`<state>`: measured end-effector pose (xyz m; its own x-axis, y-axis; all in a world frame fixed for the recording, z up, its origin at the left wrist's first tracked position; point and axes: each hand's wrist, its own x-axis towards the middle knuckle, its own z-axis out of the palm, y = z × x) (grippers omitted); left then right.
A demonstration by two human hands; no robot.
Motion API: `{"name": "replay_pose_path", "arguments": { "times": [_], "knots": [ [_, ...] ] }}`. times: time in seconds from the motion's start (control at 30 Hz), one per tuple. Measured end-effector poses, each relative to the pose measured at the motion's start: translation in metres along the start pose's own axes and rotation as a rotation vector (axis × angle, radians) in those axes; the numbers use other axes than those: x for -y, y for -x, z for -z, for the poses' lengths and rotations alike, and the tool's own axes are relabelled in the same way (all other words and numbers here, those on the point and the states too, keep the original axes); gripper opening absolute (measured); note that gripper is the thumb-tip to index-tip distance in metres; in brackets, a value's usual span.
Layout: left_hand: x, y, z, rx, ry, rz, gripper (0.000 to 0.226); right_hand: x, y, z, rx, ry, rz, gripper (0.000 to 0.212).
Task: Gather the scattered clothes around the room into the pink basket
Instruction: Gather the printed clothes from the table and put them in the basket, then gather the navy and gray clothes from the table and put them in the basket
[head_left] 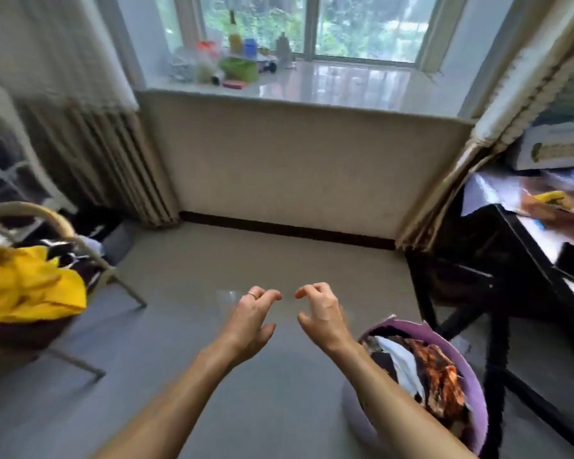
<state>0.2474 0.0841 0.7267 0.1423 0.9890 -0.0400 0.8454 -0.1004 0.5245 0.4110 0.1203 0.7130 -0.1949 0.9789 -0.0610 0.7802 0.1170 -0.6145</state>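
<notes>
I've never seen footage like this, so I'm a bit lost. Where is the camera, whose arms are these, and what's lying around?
There is no machine here. A person wears one wide-angle camera on the head, looking forward and down, so the two bare arms are their own. The left hand and the right hand are held out over the grey floor, fingers loosely curled, holding nothing. Beside the right forearm stands the pink basket, which looks more purple here. It already holds clothes, among them an orange patterned piece. On the left, a yellow garment lies on a chair. Further off are a windowsill with bottles and, on the right, a cluttered desk.
</notes>
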Motion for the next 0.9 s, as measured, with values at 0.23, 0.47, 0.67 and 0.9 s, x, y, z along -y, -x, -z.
{"name": "replay_pose_path", "arguments": {
  "times": [0.23, 0.47, 0.67, 0.9],
  "knots": [
    [0.159, 0.202, 0.106, -0.29, 0.006, 0.429, 0.05, 0.2, 0.051, -0.146, 0.271, -0.075, 0.419, 0.025],
    [0.259, 0.432, 0.166, -0.553, -0.033, 0.886, 0.041, 0.386, 0.165, -0.298, 0.606, -0.074, 0.826, 0.025],
    [0.303, 0.53, 0.172, -0.658, 0.001, 1.115, 0.042, 0.486, 0.215, -0.375, 0.748, -0.011, 1.025, 0.029],
    [0.392, 0.587, 0.207, -0.723, 0.06, 1.23, 0.042, 0.597, 0.226, -0.481, 0.795, 0.001, 1.14, 0.055]
  ]
}}
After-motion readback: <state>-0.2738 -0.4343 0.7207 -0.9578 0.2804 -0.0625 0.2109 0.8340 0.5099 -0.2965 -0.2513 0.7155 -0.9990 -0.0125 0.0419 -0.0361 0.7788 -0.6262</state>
